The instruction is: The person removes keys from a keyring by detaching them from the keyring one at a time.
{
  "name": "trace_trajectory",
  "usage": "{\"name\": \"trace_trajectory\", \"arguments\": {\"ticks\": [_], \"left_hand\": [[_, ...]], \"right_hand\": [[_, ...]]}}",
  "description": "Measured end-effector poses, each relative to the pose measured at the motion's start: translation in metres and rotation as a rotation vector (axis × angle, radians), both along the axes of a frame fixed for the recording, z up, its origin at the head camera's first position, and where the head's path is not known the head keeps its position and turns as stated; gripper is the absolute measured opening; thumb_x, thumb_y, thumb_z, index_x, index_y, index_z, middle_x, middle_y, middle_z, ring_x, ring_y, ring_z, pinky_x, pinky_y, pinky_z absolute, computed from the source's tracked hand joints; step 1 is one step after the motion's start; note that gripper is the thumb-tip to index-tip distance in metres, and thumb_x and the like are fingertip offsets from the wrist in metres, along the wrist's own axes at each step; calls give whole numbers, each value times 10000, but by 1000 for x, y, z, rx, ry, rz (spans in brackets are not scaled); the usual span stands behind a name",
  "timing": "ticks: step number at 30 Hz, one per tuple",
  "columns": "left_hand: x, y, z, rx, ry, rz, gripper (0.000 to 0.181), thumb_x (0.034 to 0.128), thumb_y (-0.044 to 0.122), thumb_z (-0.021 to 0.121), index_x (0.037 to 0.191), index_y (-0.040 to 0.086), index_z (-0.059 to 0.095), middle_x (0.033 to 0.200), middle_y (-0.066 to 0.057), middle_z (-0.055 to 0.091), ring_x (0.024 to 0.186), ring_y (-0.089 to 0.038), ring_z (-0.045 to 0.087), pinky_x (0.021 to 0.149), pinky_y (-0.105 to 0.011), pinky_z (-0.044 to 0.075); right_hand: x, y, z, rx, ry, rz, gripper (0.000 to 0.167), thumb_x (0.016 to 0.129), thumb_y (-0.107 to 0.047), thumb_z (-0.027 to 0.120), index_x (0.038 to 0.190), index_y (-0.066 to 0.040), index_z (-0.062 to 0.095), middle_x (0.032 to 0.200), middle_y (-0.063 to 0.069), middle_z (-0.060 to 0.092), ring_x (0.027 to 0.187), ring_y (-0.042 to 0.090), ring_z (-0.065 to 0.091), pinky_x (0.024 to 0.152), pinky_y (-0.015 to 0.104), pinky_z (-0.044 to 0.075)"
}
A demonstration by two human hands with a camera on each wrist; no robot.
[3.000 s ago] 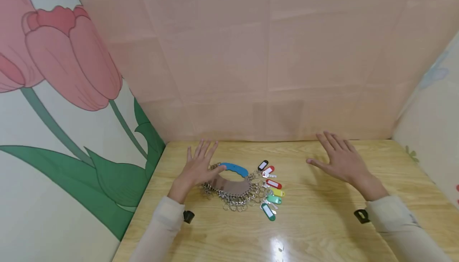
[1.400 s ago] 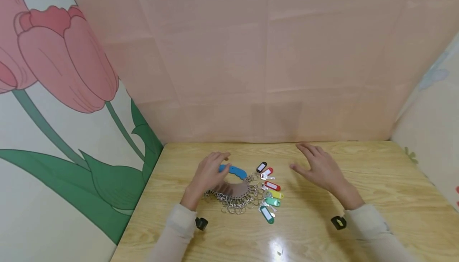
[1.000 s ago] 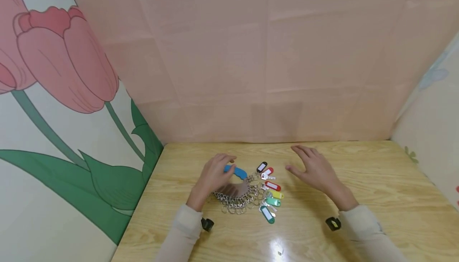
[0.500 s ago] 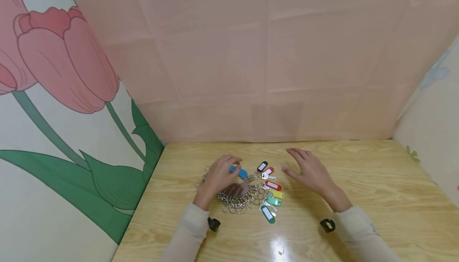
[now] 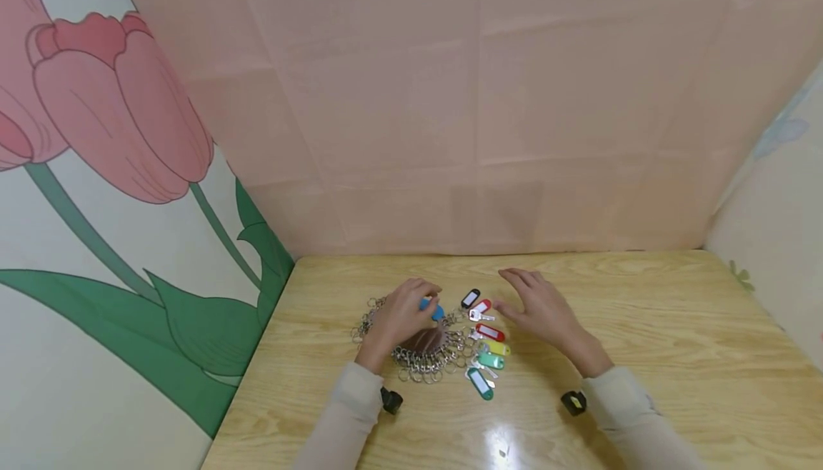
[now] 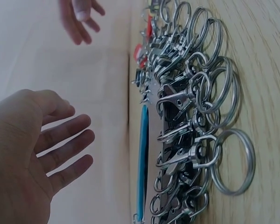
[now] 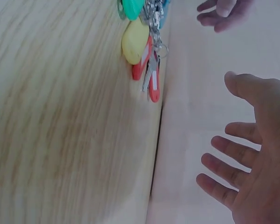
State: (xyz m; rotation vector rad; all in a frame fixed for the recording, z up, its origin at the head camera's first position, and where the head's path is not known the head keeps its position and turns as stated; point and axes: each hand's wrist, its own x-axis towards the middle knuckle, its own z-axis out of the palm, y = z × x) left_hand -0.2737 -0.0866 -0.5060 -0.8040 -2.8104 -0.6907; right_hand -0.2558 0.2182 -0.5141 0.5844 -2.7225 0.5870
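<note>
The desk (image 5: 675, 327) lay beneath all my fingers. My left fingers (image 6: 67, 149) hung loosely bent and parted; my right fingers (image 7: 224, 169) were relaxed and spaced apart too. The key holder (image 5: 427, 342) rested below my left fingers, its blue handle (image 5: 437, 312) partly hidden behind them. Between both sets lay coloured tags (image 5: 491, 361), a red tag (image 5: 485, 303) nearest my right fingers, and small keys (image 5: 486, 317).

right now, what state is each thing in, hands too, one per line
left hand, open, raised, gripping nothing
right hand, open, raised, touching nothing
brown plate, lying on the table, partly hidden in the head view
blue handle, ungripped
metal clips, strung along the plate; latched or not, can't tell
key tags, fanned out
keys, lying among the tags
</note>
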Motion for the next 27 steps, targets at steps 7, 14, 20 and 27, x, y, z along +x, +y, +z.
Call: {"name": "trace_trajectory", "arguments": {"ticks": [7,14,20,27], "left_hand": [[-2,4,-3,4,-26,9,275,1090,272,623,1331,200,734,1304,33,730,1132,-143,691,915,-314,597],[-2,11,-5,-2,-62,9,288,1081,237,637,1333,139,736,1282,-4,746,1085,-153,716,882,-297,604],[-3,17,-9,16,-104,-14,276,1073,190,646,1317,98,739,1303,-56,737,1154,-208,701,913,-330,604],[-7,23,-16,-45,-99,-12,260,1073,181,644,1296,108,756,1264,-43,751,1177,-230,676,931,-381,599]], "right_hand": [[-3,-10,-4,1,-19,19,666,988,-373,766,1506,-9,556,1523,237,572,1401,476,526,1167,673,401],[-6,-20,-8,12,-1,53,580,983,-310,776,1442,4,611,1472,228,616,1353,455,570,1223,655,345],[-9,-29,-15,26,30,75,486,968,-275,795,1354,-1,683,1390,195,675,1260,403,625,1119,596,482],[-13,-35,-24,56,34,94,450,969,-239,798,1338,0,699,1333,169,702,1191,364,645,1047,542,537]]}}
